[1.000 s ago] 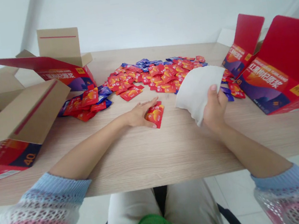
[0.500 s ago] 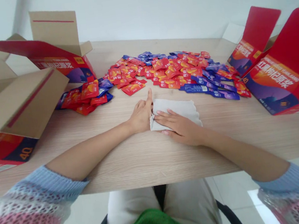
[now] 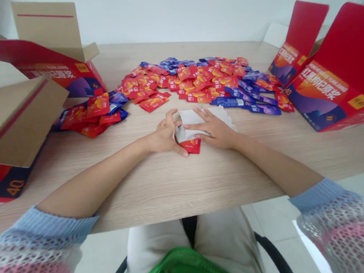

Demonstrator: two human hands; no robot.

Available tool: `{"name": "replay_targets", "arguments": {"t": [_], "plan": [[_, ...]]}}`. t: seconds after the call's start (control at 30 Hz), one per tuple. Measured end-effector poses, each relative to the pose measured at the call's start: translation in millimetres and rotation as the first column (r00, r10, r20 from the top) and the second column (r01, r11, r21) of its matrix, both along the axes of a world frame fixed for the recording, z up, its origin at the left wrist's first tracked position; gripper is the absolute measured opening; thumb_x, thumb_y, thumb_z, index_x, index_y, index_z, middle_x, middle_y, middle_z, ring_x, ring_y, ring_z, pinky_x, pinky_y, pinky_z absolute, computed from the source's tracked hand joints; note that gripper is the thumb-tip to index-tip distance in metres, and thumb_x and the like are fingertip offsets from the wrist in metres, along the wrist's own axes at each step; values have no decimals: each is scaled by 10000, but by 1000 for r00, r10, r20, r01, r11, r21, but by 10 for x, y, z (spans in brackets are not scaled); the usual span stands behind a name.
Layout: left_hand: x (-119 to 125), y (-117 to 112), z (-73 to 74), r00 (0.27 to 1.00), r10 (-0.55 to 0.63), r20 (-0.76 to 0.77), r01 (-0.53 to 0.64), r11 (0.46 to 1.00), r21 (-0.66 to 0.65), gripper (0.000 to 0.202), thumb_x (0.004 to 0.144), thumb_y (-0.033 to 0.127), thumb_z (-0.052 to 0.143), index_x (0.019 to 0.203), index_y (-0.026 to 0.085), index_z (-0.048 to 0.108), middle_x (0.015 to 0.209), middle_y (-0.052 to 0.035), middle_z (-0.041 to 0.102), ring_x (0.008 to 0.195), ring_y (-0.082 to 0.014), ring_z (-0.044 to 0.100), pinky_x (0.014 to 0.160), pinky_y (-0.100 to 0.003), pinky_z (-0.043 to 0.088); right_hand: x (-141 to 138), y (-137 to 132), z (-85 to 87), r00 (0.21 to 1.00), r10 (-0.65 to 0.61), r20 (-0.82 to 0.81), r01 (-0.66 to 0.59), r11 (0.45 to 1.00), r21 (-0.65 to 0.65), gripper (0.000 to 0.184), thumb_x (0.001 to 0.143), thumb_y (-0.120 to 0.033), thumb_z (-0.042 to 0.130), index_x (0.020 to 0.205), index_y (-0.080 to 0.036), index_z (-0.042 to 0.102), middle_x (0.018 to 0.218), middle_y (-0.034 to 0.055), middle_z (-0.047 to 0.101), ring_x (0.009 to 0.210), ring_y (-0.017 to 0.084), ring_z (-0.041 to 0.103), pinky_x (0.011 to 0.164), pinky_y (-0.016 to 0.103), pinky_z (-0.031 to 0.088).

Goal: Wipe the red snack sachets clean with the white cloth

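Sachet (image 3: 190,147) partly under cloth (image 3: 220,113), wording seemingly illegible; carton (image 3: 12,131) marked "40"

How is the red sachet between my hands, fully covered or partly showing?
Partly showing: the red sachet has its near end out from under the white cloth.

One white cloth (image 3: 190,116), partly covering one red sachet (image 3: 192,146); right hand (image 3: 218,131) flat on cloth, left hand (image 3: 165,136) at sachet's edge. Beyond: heaped red and blue sachets (image 3: 200,83), flanked by open cartons (image 3: 324,94).
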State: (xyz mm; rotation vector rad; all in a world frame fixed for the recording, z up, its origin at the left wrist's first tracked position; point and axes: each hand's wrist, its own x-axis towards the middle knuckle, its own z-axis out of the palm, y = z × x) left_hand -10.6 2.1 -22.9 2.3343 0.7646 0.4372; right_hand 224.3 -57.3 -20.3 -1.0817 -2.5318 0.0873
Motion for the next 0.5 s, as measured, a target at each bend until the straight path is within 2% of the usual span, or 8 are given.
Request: {"name": "replay_targets", "arguments": {"t": [0.1,0.17,0.3,0.37,0.5], "plan": [[8,33,14,1000,-22,3,22,999,-49,1411,485,476,862,1479,158,-89,1396,-229,482,1376,-373,320,1104,-572,172,-28,-47,15,1000,-7,21,7,1000,20,454,958,-349,448,1395,-231,488,1503,68,412,1479,242,43,1176,569,66],[-19,37,52,998,-63,-16,62,995,-78,1408,504,474,852,1493,171,-102,1433,-235,440,1368,-376,334,1099,-581,183,-79,-121,37,999,41,17,-41,999,-8,450,964,-323,430,1404,-239,475,1489,51,435,1479,225,32,1179,566,31],[-96,-20,149,994,-42,-97,36,998,-59,1496,473,475,858,1507,185,-183,1551,-269,179,1387,-445,258,1079,-608,204,-178,-245,68,981,194,-32,-196,976,-92,446,963,-265,412,1404,-257,476,1464,31,471,1476,195,48,1187,535,-15],[-116,-50,171,994,-32,-108,29,999,-36,1516,460,478,862,1510,185,-191,1571,-262,89,1401,-459,208,1089,-599,190,-201,-253,63,970,224,-94,-235,964,-125,435,963,-271,418,1392,-252,491,1449,39,488,1468,192,125,1195,514,32],[-117,-49,148,996,-48,-78,50,999,20,1497,444,506,864,1528,207,-125,1583,-230,56,1425,-446,136,1108,-584,142,-211,-216,28,958,232,-171,-260,952,-161,410,973,-241,391,1364,-246,514,1370,38,572,1393,170,354,1193,474,160]]}}
